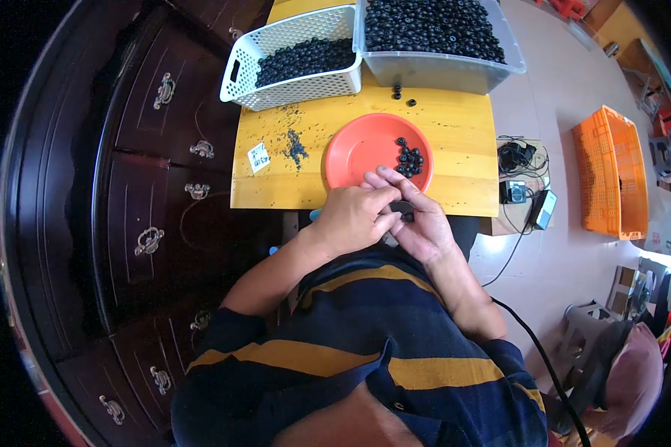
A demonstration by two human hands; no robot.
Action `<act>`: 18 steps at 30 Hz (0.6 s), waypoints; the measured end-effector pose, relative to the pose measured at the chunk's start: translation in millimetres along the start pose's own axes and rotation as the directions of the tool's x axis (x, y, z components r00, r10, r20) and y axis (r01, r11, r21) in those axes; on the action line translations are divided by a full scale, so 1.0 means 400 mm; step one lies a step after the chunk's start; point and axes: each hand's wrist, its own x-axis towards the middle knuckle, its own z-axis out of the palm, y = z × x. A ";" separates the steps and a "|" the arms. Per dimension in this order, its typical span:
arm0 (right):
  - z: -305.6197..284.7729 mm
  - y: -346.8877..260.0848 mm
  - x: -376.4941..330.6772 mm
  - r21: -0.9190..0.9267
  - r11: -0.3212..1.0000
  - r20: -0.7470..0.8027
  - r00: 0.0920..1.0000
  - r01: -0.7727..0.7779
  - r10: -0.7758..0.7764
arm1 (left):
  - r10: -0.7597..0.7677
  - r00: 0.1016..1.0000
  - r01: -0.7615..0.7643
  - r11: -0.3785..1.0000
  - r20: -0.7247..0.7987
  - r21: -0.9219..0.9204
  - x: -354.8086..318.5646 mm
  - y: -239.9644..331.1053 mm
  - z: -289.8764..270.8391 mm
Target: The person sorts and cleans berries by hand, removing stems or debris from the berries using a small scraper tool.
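The right hand cradles a black piece, likely light, stiff, best pinched by its sides; whether the narrowed left hand holds anything, I cannot tell.

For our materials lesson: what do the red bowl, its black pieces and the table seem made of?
Bowl: probably smooth plastic; its even colour and rounded rim suggest it.
Pieces: perhaps plastic or rubber, with small highlights on black; too small to be sure.
Table: wood or wood-look laminate, glossy yellow, with faint grain-like streaks.
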 end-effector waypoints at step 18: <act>-0.021 0.029 -0.028 0.044 0.999 -0.021 1.000 -0.021 0.022 | 0.098 0.991 -0.105 0.992 -0.093 -0.072 -0.025 0.004 -0.018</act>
